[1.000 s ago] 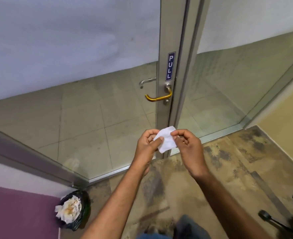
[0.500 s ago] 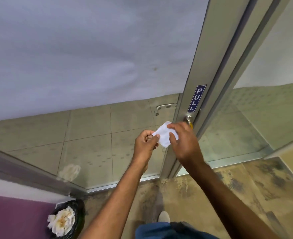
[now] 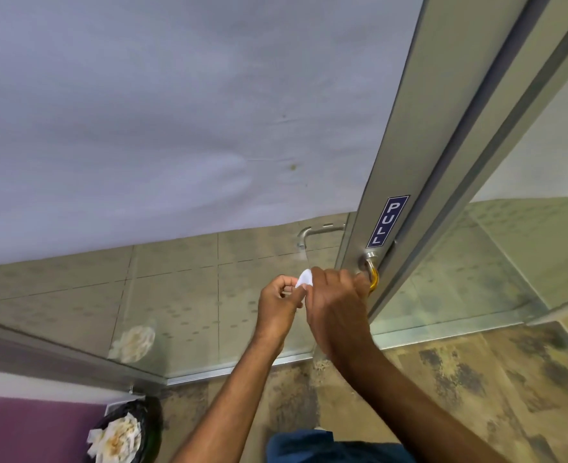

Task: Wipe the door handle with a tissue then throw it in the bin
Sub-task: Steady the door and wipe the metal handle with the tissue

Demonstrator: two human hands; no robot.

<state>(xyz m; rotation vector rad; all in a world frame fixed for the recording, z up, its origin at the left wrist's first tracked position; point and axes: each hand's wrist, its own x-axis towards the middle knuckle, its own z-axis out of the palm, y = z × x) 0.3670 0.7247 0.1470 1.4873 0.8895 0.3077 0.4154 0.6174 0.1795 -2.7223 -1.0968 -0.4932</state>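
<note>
A gold door handle [image 3: 373,278] sticks out of the metal door frame [image 3: 406,162], just under a blue PULL sign [image 3: 387,221]. My right hand [image 3: 334,307] covers most of the handle, its fingers reaching the gold lever. A small white tissue [image 3: 304,278] shows between my two hands; only a corner is visible. My left hand [image 3: 277,304] pinches that corner from the left. Both hands appear to hold the tissue. The bin [image 3: 125,436], lined with a black bag and full of crumpled paper, stands at the bottom left.
The glass door has frosted film over its upper part; a silver handle [image 3: 312,233] shows through the glass on the far side. A purple wall panel [image 3: 25,429] is at bottom left. Mottled brown floor [image 3: 476,379] spreads to the right.
I have stepped closer to the door. Both hands moved up and right with the tissue, and my right hand now reaches over the gold handle, hiding most of the tissue.
</note>
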